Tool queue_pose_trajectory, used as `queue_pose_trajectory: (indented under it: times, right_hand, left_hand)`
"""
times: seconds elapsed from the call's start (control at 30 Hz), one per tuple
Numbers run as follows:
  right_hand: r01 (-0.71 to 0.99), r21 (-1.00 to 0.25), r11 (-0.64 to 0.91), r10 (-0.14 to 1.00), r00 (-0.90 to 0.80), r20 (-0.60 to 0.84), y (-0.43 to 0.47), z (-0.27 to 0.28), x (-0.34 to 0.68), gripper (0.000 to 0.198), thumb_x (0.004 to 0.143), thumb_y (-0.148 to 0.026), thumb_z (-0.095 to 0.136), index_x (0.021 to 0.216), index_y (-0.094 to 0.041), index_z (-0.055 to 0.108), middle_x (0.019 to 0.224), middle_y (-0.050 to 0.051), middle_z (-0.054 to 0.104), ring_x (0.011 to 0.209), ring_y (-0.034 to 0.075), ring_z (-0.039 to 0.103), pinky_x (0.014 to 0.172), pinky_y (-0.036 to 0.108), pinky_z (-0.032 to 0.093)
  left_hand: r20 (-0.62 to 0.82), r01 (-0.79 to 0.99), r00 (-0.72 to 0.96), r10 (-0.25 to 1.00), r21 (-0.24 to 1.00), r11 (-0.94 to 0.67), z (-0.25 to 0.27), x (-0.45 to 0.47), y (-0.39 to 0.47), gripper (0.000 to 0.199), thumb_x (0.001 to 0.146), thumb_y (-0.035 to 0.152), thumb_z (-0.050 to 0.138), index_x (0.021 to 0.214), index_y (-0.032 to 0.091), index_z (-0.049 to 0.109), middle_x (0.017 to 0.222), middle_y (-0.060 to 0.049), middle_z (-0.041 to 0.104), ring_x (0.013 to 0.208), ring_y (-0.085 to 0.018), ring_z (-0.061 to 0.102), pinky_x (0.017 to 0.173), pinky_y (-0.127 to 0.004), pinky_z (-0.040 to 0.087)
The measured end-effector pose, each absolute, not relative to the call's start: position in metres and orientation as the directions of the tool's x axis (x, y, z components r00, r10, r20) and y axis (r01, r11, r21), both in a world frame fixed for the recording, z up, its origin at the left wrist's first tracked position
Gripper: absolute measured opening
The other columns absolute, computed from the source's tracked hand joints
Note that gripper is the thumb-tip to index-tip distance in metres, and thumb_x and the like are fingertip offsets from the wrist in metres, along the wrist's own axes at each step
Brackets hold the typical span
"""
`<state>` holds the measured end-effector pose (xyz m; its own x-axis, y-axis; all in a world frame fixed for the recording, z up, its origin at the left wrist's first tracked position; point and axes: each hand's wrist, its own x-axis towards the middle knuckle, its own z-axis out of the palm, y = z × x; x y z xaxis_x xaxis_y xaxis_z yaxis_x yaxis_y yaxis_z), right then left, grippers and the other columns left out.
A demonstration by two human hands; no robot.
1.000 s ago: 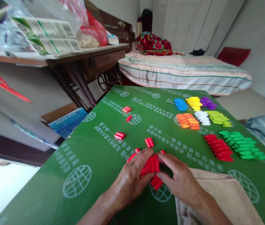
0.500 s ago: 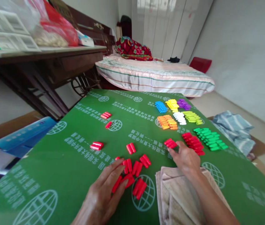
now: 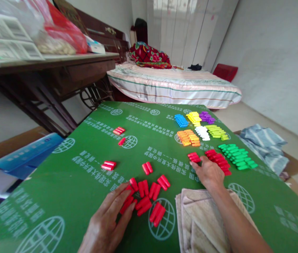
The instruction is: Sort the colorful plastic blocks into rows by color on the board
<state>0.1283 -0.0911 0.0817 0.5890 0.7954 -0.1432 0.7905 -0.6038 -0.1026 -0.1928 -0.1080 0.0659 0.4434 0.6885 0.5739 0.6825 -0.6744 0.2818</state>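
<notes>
Sorting red pieces into rows. Right hand (image 3: 209,172) pushing a red pair (image 3: 193,157), fingers touching it, toward the red row (image 3: 218,161) at centre right; left hand (image 3: 112,214), fingers loose, resting on the loose red pile (image 3: 146,196) at lower centre. Next call: align, then fetch more.

A home bedroom, doubling as a work corner. At twelve o'clock stands a bed (image 3: 175,88) with a striped cover, and a red floral quilt (image 3: 150,56) is bundled at its head. Behind it, at one o'clock, pale wardrobe doors (image 3: 188,31) fill the wall. At ten o'clock an old treadle sewing table (image 3: 59,66) of dark wood bears plastic bags (image 3: 59,31) and cartons. A red cushion (image 3: 225,72) lies by the wall at two o'clock; folded blue cloth (image 3: 265,140) rests on the floor at three o'clock. In the foreground, a green printed board (image 3: 59,196) serves as a tabletop.
</notes>
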Motion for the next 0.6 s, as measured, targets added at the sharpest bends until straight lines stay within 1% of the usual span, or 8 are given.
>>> queue_pose_trajectory:
  times: [0.13, 0.4, 0.6]
  right_hand:
    - [0.786, -0.110, -0.608, 0.793, 0.595, -0.135, -0.0895, 0.0802, 0.1305, 0.049, 0.089, -0.057, 0.039, 0.110, -0.019, 0.061, 0.092, 0.016, 0.071, 0.089, 0.029, 0.068, 0.069, 0.037, 0.050]
    - [0.773, -0.101, -0.626, 0.778, 0.611, -0.145, -0.0843, 0.0800, 0.1313, 0.050, 0.089, -0.056, 0.039, 0.114, -0.018, 0.060, 0.095, 0.017, 0.071, 0.090, 0.030, 0.068, 0.070, 0.039, 0.050]
    - [0.766, -0.091, -0.636, 0.769, 0.620, -0.155, -0.0834, 0.0793, 0.1326, 0.051, 0.089, -0.057, 0.038, 0.116, -0.019, 0.059, 0.097, 0.016, 0.071, 0.092, 0.029, 0.068, 0.071, 0.038, 0.050]
  left_hand:
    - [0.570, 0.693, 0.429, 0.701, 0.289, -0.660, 0.0659, -0.1910, -0.1084, 0.034, 0.086, 0.033, 0.057, 0.118, 0.024, 0.058, 0.124, -0.005, 0.063, 0.107, -0.019, 0.064, 0.095, -0.032, 0.053]
    - [0.582, 0.695, 0.384, 0.717, 0.329, -0.639, 0.0648, -0.1926, -0.1097, 0.033, 0.084, 0.028, 0.059, 0.117, 0.023, 0.057, 0.122, -0.005, 0.063, 0.106, -0.018, 0.064, 0.096, -0.030, 0.053]
    - [0.619, 0.716, 0.345, 0.706, 0.313, -0.624, 0.0662, -0.1925, -0.1112, 0.026, 0.085, 0.028, 0.058, 0.111, 0.021, 0.059, 0.120, -0.007, 0.063, 0.104, -0.018, 0.064, 0.094, -0.031, 0.054]
